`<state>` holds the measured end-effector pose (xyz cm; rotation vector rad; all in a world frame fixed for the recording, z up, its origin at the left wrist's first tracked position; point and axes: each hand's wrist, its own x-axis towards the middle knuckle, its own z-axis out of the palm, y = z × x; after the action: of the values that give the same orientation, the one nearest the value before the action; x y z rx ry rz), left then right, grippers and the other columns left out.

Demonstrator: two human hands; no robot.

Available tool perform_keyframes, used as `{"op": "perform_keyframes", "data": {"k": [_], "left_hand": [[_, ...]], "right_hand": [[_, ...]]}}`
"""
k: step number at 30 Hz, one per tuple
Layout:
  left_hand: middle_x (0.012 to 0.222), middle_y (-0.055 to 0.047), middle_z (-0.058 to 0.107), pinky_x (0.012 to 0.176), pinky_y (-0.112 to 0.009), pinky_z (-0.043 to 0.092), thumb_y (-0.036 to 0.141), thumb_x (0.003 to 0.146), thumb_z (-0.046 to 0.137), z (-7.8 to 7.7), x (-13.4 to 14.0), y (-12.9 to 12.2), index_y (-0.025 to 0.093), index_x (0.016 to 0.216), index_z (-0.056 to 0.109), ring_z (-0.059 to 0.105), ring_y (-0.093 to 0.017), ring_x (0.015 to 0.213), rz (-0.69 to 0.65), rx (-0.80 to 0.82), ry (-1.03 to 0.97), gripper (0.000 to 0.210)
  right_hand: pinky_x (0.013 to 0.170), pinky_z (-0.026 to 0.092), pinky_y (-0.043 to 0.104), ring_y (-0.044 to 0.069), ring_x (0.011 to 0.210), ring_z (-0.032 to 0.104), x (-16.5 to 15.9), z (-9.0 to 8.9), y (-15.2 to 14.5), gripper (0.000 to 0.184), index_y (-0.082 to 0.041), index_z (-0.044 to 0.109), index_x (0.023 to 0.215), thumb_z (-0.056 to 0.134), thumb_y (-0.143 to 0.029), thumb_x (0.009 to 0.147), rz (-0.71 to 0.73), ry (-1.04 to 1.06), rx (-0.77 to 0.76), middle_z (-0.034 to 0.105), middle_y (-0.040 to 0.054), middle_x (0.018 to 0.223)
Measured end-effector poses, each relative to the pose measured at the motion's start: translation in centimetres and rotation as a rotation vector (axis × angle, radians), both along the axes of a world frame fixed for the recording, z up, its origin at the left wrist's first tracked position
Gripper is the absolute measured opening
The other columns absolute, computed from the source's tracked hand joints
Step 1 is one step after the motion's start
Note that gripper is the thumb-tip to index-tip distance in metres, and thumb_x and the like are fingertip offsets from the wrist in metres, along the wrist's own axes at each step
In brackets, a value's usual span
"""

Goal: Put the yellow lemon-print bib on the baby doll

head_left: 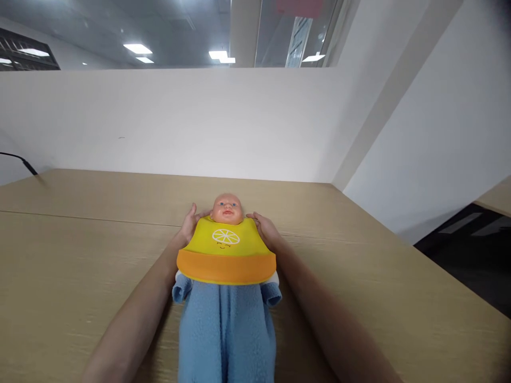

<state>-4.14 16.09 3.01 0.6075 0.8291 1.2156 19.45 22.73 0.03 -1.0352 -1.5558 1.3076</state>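
Both hands, left hand [189, 223] and right hand [265, 229], fingers curled, grip the yellow bib [225, 250] at the doll [227, 208]'s neck on the wooden table [80, 255].

Wood table [80, 266], white wall [199, 122], ceiling lights [138, 49]

Yellow bib [226, 246] on the doll [227, 276], with a deeper orange band along the lower pocket edge. White line drawing of a citrus slice at the bib's centre, a tiny dark smiling mark just beneath. Pale blue fleecy suit [227, 330] below the bib, plain, no print, a glimpse of white at the shoulders. Pinkish-peach doll head with blue eyes. Light tan table [80, 255], faint wood grain running crosswise, one thin darker seam line across. Plain white wall [179, 122] behind. Black cable [19, 159] at far left. Dark grey floor [471, 250] at right.
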Motion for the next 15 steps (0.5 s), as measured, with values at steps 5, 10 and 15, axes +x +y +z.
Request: {"op": "perform_keyframes", "data": {"k": [5,10,15], "left_hand": [[0.107,-0.019,0.067,0.09,-0.049,0.045,0.07,0.083,0.025,-0.2,-0.3,-0.1,0.009,0.133,0.042,0.064,-0.034,0.098,0.013,0.004,-0.022,0.081],[0.11,-0.02,0.066,0.092,-0.05,0.043,0.073,0.08,0.027,-0.3,-0.4,-0.4,0.009,0.133,0.041,0.062,-0.036,0.102,-0.006,0.034,-0.05,0.085],[0.11,-0.021,0.066,0.093,-0.051,0.041,0.076,0.078,0.024,-0.3,-0.4,-0.6,0.006,0.132,0.042,0.061,-0.037,0.104,-0.029,0.056,-0.083,0.09]], "right_hand": [[0.063,0.047,0.026,0.016,0.065,0.061,-0.1,0.5,-0.1,0.035,-0.016,0.063,0.082,0.043,-0.045,0.082,0.019,0.074,-0.113,0.067,0.0015,0.069],[0.065,0.047,0.029,0.018,0.064,0.062,-0.2,1.1,-0.5,0.036,-0.015,0.065,0.079,0.043,-0.044,0.084,0.042,0.052,-0.103,0.068,0.0042,0.068],[0.063,0.049,0.031,0.02,0.065,0.064,-0.4,2.3,-1.2,0.044,-0.014,0.067,0.084,0.039,-0.048,0.085,0.131,0.022,-0.216,0.07,0.0072,0.072]]}}
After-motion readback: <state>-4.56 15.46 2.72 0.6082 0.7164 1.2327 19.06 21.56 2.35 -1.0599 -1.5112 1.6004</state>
